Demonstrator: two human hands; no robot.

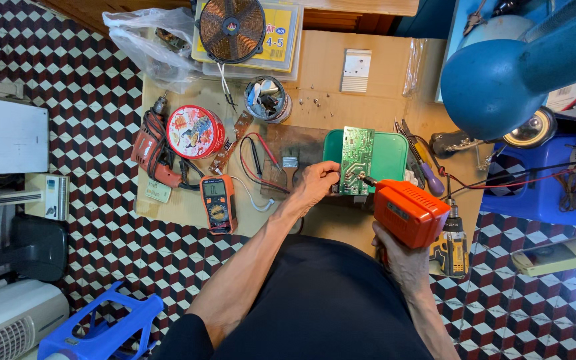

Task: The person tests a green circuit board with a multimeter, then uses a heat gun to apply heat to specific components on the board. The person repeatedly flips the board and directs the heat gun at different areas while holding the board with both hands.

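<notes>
A green circuit board (357, 157) lies on a green plastic tray (391, 155) on the cardboard-covered work surface. My left hand (316, 185) grips the board's near left edge. My right hand (403, 257) holds an orange power screwdriver (409, 212) by its grip. Its bit tip touches the board near the lower right corner.
An orange multimeter (218, 203) with leads, a small brush (290, 166), a round red tin (195, 131), a red drill (151, 153) and a copper coil (232, 28) lie to the left and behind. A yellow cordless drill (452, 245) and screwdrivers (423, 167) sit right. A blue lamp head (508, 77) overhangs.
</notes>
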